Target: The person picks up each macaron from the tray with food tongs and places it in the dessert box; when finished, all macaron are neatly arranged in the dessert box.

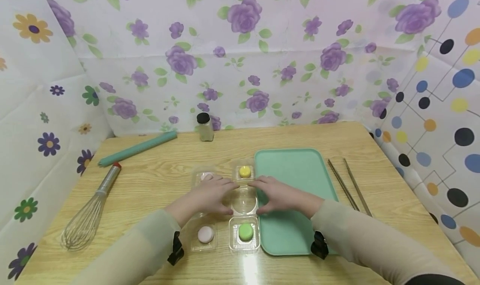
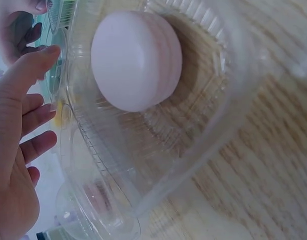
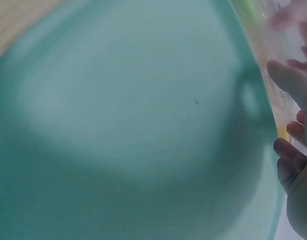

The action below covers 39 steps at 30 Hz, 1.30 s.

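My left hand [image 1: 210, 194] and right hand [image 1: 276, 195] face each other across a round clear plastic lid [image 1: 244, 200], their thumbs and fingertips close to its edges. The fingers of both hands are relaxed and slightly bent. Small clear plastic boxes stand around them. One box holds a green macaron [image 1: 246, 231], another a yellow macaron [image 1: 245, 171]. A pale pink macaron [image 1: 205, 234] sits in the near-left box, filling much of the left wrist view. Another pale macaron [image 1: 206, 175] is partly hidden behind my left hand. My right hand hangs over the left edge of a green tray [image 1: 296, 168].
Left on the table lie a whisk [image 1: 85, 218] and a teal rolled item [image 1: 138, 148]. A small black-capped jar [image 1: 205, 127] stands at the back. Metal chopsticks [image 1: 343, 185] lie right of the tray. Patterned cloth walls [image 1: 240, 68] enclose the table.
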Available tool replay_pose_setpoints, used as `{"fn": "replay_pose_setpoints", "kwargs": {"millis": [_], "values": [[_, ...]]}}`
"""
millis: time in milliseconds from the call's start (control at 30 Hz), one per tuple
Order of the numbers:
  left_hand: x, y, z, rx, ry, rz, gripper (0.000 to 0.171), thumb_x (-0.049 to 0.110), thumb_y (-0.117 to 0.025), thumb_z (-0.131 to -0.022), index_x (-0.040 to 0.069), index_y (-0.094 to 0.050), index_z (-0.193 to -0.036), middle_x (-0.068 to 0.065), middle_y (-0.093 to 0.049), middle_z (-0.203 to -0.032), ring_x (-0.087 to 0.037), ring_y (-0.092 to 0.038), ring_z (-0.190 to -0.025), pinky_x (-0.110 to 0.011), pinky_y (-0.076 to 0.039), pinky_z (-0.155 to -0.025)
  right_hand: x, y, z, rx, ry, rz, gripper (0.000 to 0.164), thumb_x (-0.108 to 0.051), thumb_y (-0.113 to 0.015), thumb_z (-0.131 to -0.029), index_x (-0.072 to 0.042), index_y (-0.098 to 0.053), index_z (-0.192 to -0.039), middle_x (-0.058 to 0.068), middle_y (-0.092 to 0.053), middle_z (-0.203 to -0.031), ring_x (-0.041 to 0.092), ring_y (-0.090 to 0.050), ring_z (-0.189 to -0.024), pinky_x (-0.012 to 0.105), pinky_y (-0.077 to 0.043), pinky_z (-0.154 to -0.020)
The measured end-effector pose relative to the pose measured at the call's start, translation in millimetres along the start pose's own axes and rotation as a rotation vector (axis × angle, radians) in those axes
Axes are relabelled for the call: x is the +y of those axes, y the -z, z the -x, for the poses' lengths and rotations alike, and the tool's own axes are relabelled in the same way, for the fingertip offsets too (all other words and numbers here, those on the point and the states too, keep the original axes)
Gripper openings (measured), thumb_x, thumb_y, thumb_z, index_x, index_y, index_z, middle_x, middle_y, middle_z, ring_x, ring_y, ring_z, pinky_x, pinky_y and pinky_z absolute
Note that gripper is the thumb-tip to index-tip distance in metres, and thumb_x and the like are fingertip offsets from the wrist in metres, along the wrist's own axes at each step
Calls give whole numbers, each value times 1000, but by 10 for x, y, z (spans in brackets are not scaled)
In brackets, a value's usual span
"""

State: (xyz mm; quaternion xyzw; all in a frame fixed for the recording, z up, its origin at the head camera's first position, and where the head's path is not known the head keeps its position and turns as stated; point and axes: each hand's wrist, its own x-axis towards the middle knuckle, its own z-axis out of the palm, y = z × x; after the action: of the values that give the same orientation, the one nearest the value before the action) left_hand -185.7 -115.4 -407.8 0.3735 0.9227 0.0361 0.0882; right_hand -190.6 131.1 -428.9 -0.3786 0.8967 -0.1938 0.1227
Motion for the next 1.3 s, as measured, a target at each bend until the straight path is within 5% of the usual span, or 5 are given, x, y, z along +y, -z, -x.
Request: {"fn": "replay_pose_setpoints", "kwargs": {"millis": [400,667,933,1167,1300], "values": [[-24,13,13,-16,26,13,81,54,-71,-72,19,-44,-140,0,-47,-138,-24,-41,-123,-45,-29,-100,10,-21,-52,-1,-5,2,82,-41,-76,-74,-8,-40,-141,11,-40,-142,27,-36,-130,40,-33,-104],[-50,-1,33,88,37,77,95,60,-74,-65,16,-40,-141,-6,-43,-140,-25,-38,-125,-49,-27,-103,-25,45,-16,79,-1,-58,83,-39,-76,-74,-7,-39,-141,10,-40,-142,23,-43,-123,39,-38,-100],[-26,-6,59,212,-17,98,89,51,-77,-64,8,-46,-135,-5,-47,-128,-25,-43,-114,-45,-35,-95,-38,67,13,123,59,-105,85,-32,-79,-73,-7,-37,-142,7,-39,-141,19,-52,-110,35,-44,-91],[-33,-2,118,291,-33,94,89,46,-79,-62,7,-45,-134,-7,-46,-129,-27,-43,-117,-48,-34,-97,-26,66,38,130,17,-276,88,-32,-77,-77,-10,-28,-146,3,-48,-131,16,-52,-105,36,-47,-81],[-47,-22,143,344,-49,50,89,45,-79,-63,8,-43,-136,-8,-45,-132,-27,-43,-119,-48,-32,-100,-21,70,44,80,-17,-475,72,-30,-68,-86,-9,-31,-145,-1,-59,-118,15,-56,-101,36,-48,-78]]}}
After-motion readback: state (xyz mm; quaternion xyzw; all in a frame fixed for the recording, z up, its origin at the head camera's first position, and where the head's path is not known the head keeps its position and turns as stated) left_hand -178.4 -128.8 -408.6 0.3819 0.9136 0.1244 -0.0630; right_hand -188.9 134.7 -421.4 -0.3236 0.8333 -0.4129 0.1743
